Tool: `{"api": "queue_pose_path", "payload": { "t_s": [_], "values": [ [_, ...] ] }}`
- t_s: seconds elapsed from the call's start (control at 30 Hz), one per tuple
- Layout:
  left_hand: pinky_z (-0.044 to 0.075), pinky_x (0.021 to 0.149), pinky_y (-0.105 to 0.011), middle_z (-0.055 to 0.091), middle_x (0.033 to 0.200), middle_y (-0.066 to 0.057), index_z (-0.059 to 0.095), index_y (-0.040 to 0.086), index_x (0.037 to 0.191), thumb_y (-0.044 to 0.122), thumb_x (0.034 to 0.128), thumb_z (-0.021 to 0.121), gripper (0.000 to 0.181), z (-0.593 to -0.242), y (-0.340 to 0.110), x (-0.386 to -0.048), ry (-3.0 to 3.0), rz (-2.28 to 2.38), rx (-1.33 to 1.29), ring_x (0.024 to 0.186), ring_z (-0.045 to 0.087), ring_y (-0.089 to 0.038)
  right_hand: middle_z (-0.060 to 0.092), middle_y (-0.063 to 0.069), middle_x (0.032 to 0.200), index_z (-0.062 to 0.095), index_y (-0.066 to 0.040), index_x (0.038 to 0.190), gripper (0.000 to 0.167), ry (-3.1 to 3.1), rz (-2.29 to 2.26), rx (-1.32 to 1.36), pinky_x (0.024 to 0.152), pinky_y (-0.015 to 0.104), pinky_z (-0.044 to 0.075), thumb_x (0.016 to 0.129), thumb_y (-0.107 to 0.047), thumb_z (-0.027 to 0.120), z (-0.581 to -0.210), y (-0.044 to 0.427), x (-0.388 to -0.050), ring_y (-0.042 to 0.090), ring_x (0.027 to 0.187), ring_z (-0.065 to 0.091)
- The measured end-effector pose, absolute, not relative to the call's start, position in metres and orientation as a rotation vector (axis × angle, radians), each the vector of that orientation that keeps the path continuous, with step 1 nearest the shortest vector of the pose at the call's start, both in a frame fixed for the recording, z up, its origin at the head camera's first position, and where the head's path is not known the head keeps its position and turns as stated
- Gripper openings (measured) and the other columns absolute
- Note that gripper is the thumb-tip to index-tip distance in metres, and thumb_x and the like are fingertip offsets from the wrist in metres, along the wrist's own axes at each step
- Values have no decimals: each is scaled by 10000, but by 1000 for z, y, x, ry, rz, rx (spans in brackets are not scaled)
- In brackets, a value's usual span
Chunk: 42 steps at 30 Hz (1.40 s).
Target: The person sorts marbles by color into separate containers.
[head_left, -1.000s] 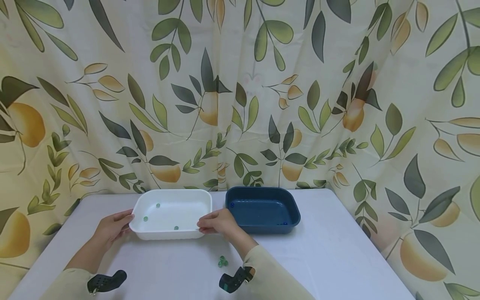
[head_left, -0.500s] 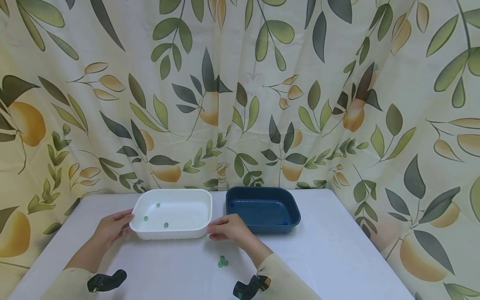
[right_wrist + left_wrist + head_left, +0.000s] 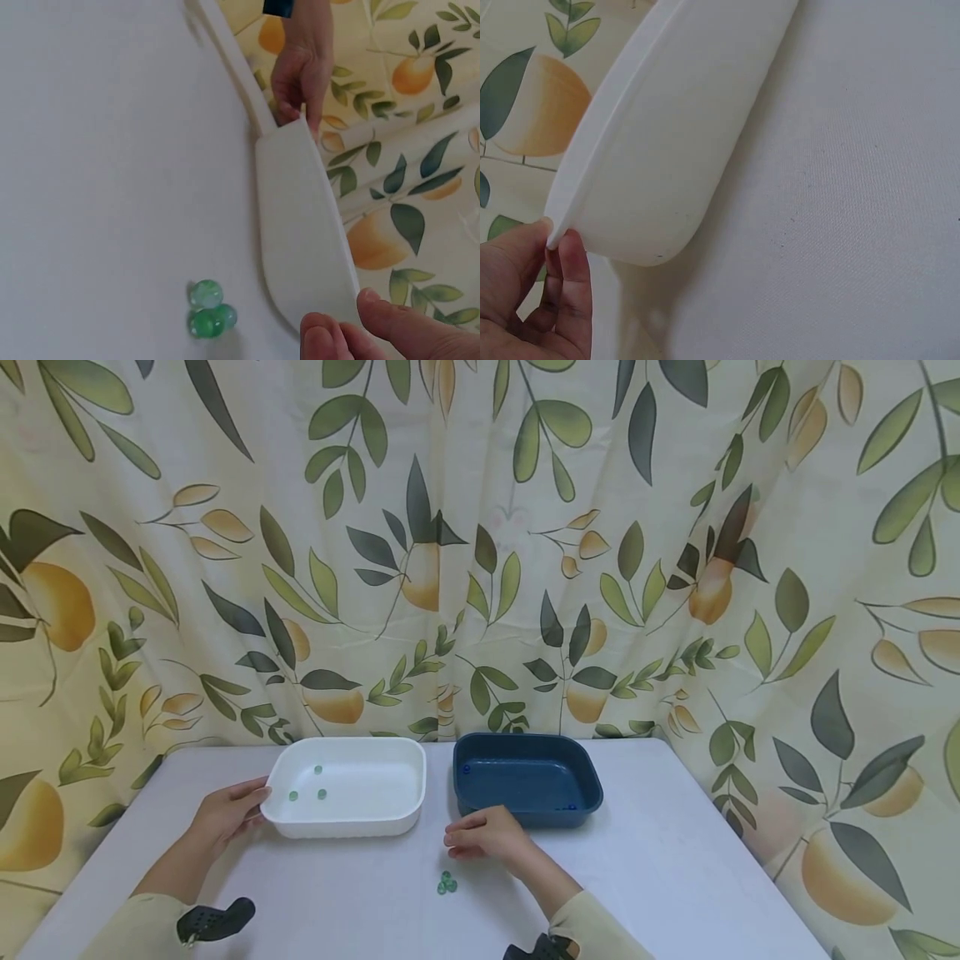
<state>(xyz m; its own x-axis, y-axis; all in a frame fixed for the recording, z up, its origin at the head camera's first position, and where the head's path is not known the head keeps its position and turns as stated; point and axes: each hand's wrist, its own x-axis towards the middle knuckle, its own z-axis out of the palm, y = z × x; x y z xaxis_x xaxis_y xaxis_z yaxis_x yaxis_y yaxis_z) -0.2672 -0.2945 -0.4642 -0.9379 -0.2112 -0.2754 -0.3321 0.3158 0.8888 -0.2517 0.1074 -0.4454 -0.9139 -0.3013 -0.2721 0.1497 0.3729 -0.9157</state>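
My left hand [image 3: 225,812] pinches the left rim of a white plastic tray [image 3: 360,827] between thumb and fingers, as the left wrist view also shows. Inside that tray lie three green glass marbles [image 3: 322,794], apart from one another. My right hand [image 3: 491,835] is off the tray, in front of a navy tray [image 3: 528,817], with its fingers loosely bent and nothing seen between them. A small cluster of green marbles [image 3: 207,322] sits on the table just in front of the right hand. Small blue marbles [image 3: 572,807] lie in the navy tray.
The two trays stand side by side at the back of a table with a white cloth [image 3: 337,902]. Behind it hangs a curtain [image 3: 480,568] printed with leaves and fruit. Black wrist straps [image 3: 216,920] sit on both sleeves.
My right hand has left the white tray's right side and moved right and nearer. One green marble in that tray has rolled left and back. The left hand keeps its hold.
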Motion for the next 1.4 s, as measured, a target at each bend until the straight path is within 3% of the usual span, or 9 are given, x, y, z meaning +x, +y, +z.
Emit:
{"api": "queue_pose_path", "payload": {
  "t_s": [0.47, 0.7, 1.0, 1.4],
  "values": [
    [537, 662, -231, 692, 1108, -149, 408, -58, 1442, 289, 1001, 578, 586, -463, -294, -268, 2467, 1700, -498, 759, 610, -82, 751, 133, 891, 722, 78, 1033, 232, 2211, -1612, -77, 706, 332, 617, 834, -38, 750, -468, 123, -234, 171, 748, 721],
    [539, 666, -231, 665, 1173, -205, 408, -62, 1441, 300, 998, 581, 598, -464, -295, -267, 2473, 1695, -486, 768, 612, -87, 751, 100, 861, 733, 37, 1027, 223, 2205, -1594, -24, 690, 318, 616, 829, -59, 765, -479, 119, -229, 158, 742, 718],
    [540, 665, -230, 620, 1248, -260, 407, -64, 1441, 297, 1003, 570, 590, -465, -294, -267, 2478, 1689, -486, 767, 615, -83, 755, 127, 863, 725, 62, 996, 215, 2195, -1641, -86, 676, 323, 617, 806, -25, 773, -488, 119, -223, 182, 750, 726],
    [536, 653, -226, 657, 1178, -222, 405, -72, 1438, 293, 1001, 577, 595, -464, -294, -267, 2477, 1690, -487, 758, 609, -89, 751, 139, 859, 718, 59, 963, 238, 2260, -1702, -91, 653, 304, 614, 744, 24, 803, -495, 116, -217, 214, 760, 739]
  ]
}}
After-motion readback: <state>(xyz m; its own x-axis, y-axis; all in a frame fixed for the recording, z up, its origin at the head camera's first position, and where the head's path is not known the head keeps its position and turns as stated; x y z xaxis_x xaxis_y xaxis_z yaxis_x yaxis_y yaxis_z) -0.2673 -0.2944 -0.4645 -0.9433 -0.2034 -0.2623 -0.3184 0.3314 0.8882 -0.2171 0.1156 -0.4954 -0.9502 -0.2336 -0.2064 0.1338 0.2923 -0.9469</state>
